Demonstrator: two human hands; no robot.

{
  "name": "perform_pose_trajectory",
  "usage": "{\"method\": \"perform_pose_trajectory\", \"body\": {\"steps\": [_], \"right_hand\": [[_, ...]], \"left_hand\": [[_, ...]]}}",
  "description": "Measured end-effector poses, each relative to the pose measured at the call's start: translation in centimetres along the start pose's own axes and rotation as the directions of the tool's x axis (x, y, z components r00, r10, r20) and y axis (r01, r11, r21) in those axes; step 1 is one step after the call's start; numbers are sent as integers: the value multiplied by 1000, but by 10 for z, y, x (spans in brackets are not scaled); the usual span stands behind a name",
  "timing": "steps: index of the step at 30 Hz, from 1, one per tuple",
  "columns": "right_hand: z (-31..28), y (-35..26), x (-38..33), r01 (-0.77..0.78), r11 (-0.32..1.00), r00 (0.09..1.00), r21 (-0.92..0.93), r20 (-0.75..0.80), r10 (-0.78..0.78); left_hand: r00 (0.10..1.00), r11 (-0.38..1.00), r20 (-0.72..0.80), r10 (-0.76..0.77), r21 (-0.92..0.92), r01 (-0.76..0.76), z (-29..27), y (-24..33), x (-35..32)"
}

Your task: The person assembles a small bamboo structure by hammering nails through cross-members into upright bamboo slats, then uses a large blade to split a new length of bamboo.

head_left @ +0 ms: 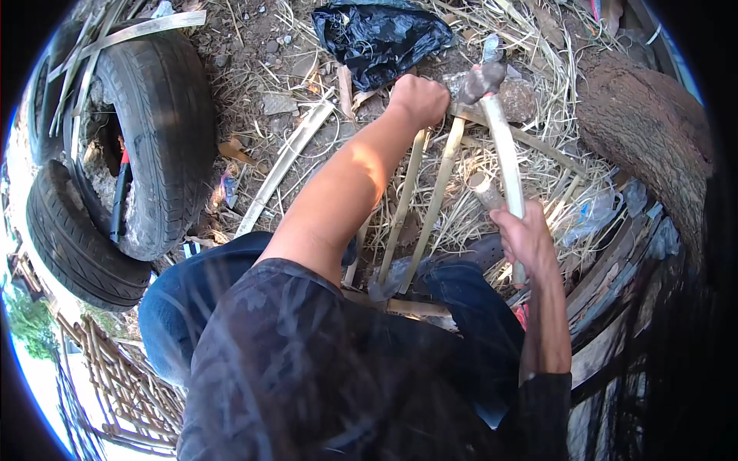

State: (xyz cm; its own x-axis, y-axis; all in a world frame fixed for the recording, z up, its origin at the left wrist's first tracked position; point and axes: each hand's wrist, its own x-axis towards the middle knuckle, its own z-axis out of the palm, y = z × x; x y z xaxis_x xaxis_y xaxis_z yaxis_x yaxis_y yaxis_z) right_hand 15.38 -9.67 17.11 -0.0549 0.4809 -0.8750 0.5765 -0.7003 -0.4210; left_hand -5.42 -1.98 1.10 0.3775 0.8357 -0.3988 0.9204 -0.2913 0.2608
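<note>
My right hand (525, 234) is wrapped round the pale wooden handle of a hammer (505, 154). The hammer's dark, blocky head (483, 81) is over the far end of a bamboo frame (440, 180). Two of the frame's long strips run from near my knees up to a crosspiece (530, 140). My left arm stretches forward, and my left hand (419, 100) is closed at the frame's far left corner, just left of the hammer head. Its fingertips are hidden. A stone (516, 100) lies beyond the crosspiece, behind the hammer.
Old tyres (157, 115) stand at the left, with a black and red tool (121, 192) inside one. A black plastic bag (377, 38) lies at the far side. At the right is a thick log (646, 131). A loose bamboo slat (288, 161) and straw-like shavings cover the soil.
</note>
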Motion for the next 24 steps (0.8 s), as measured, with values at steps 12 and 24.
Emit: {"method": "perform_pose_trajectory", "body": {"steps": [12,24], "right_hand": [[3,20,-5,11,949,992,316,-123,30],[0,-8,-15,1,990,997,139,-79,10]], "left_hand": [[1000,998,15,1,-61,0,1,3,-4],[1000,999,0,-17,-42,17,9,-1,-2]]}}
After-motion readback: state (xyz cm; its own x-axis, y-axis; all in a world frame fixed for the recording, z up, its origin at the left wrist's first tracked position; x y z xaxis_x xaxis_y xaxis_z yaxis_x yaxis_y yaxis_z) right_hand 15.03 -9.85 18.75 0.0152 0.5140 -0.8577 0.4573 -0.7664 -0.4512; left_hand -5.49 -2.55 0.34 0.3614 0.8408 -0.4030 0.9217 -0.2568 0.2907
